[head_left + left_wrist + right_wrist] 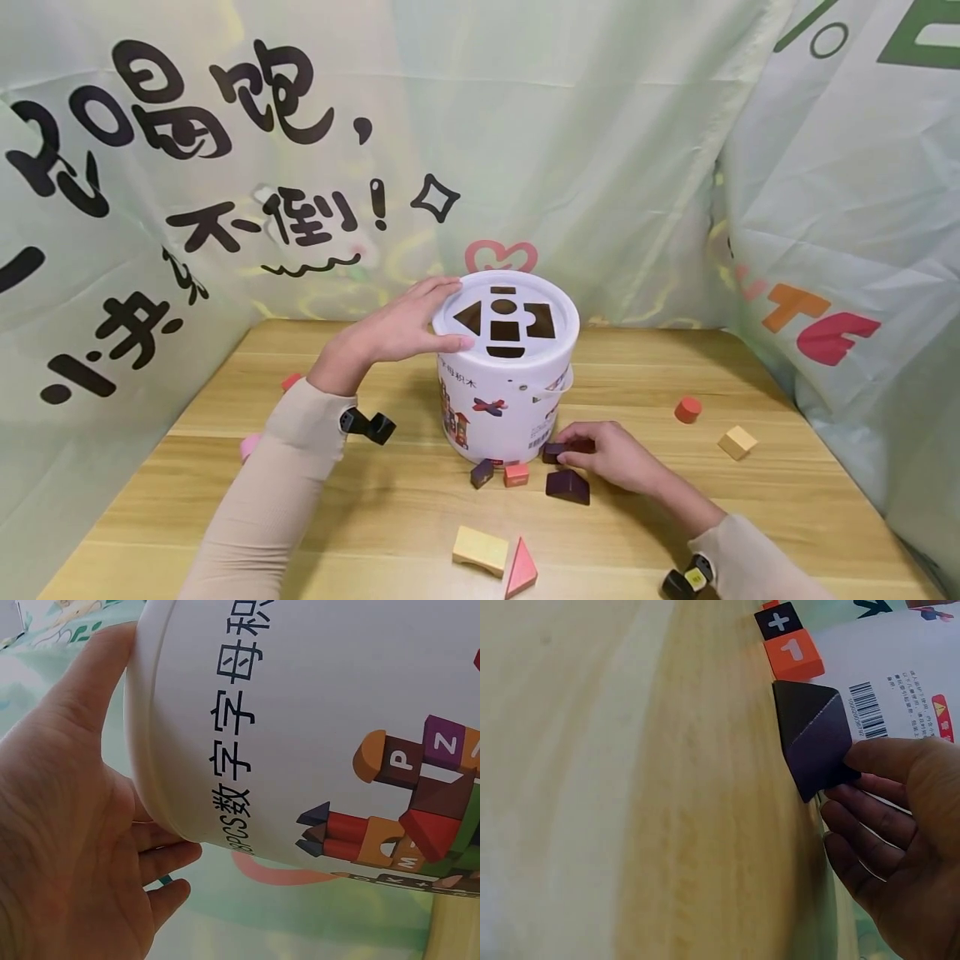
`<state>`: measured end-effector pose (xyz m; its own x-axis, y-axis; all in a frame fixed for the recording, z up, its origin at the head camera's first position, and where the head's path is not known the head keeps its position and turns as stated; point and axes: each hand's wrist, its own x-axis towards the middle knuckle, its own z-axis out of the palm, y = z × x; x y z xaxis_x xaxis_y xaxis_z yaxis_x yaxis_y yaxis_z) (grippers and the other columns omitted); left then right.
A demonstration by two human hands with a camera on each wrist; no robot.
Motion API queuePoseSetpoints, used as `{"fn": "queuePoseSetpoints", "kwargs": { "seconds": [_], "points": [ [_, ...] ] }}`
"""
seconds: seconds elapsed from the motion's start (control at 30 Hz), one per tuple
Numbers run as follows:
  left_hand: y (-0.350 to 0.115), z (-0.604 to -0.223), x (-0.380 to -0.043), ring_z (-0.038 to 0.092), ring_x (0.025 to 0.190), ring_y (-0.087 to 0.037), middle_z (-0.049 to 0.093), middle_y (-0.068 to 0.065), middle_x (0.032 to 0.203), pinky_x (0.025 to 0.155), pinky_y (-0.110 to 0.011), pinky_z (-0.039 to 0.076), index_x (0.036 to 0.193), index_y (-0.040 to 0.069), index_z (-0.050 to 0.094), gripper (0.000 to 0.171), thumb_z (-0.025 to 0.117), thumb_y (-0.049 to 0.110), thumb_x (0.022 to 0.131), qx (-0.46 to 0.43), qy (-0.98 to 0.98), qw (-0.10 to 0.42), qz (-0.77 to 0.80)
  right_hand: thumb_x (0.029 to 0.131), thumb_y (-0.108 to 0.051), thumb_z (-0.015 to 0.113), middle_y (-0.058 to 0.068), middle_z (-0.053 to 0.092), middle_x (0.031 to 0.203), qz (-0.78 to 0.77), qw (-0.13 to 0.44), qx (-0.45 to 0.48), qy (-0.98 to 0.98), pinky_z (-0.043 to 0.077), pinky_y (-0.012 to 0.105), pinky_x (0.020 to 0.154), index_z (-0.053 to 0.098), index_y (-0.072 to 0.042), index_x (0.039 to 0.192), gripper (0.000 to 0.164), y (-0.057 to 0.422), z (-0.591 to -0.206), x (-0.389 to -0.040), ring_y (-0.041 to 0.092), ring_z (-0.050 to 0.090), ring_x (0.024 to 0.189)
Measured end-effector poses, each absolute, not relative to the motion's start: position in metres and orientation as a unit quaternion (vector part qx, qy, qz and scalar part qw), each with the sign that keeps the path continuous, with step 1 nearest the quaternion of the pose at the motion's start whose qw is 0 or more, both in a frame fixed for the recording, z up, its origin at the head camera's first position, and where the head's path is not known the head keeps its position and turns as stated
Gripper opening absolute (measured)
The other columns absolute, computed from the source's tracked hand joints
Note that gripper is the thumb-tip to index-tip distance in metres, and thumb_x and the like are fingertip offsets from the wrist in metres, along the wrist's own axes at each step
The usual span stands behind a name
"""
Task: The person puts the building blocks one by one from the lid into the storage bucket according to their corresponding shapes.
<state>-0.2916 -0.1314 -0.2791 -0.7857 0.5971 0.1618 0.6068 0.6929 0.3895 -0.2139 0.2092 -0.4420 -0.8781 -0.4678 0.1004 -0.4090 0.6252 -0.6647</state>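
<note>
A white block bucket (491,400) stands upright, its lid (551,354) cut with shaped holes. My left hand (401,321) holds the left of the lid rim, thumb at the front and fingers toward the back; the left wrist view shows this hand (82,802) spread round the edge. Low at the bucket's right side, my right hand (611,454) pinches a small dark block (553,452) between thumb and fingers. Just in front of it lies a dark purple triangular block (567,487). In the right wrist view the thumb overlaps this triangular block (821,739).
By the bucket's base sit a dark block (482,473) and a red block (516,475). Nearer lie a yellow arched block (480,550) and a pink triangle (522,568). A red cylinder (687,409) and yellow block (738,442) are at right. Printed cloth (600,167) hangs behind.
</note>
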Motion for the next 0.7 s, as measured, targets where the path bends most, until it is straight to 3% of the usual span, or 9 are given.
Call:
{"fn": "queuePoseSetpoints", "kwargs": {
  "seconds": [0.23, 0.5, 0.7],
  "points": [
    [-0.132, -0.277, -0.293, 0.024, 0.143, -0.026, 0.024, -0.009, 0.158, 0.113, -0.049, 0.026, 0.155, 0.007, 0.027, 0.101, 0.064, 0.066, 0.081, -0.323, -0.921, 0.002, -0.219, 0.090, -0.021, 0.072, -0.009, 0.068, 0.088, -0.361, 0.026, -0.228, 0.904, 0.052, 0.027, 0.070, 0.071, -0.016, 0.100, 0.011, 0.220, -0.426, -0.214, 0.011, 0.061, 0.079],
    [-0.130, -0.269, -0.293, 0.025, 0.143, -0.027, 0.022, -0.008, 0.160, 0.112, -0.049, 0.028, 0.155, 0.008, 0.026, 0.104, 0.064, 0.069, 0.080, -0.318, -0.928, -0.020, -0.192, 0.092, -0.015, 0.069, 0.001, 0.070, 0.095, -0.356, -0.010, -0.229, 0.906, 0.054, 0.031, 0.076, 0.068, -0.005, 0.107, 0.018, 0.234, -0.391, -0.220, 0.016, 0.065, 0.087],
    [-0.129, -0.265, -0.293, 0.025, 0.144, -0.027, 0.020, -0.007, 0.160, 0.112, -0.050, 0.028, 0.155, 0.009, 0.026, 0.103, 0.063, 0.070, 0.080, -0.315, -0.930, -0.031, -0.185, 0.094, -0.010, 0.067, 0.004, 0.071, 0.099, -0.339, -0.038, -0.235, 0.910, 0.055, 0.029, 0.074, 0.070, -0.004, 0.112, 0.020, 0.245, -0.366, -0.223, 0.017, 0.067, 0.088]
  ]
}}
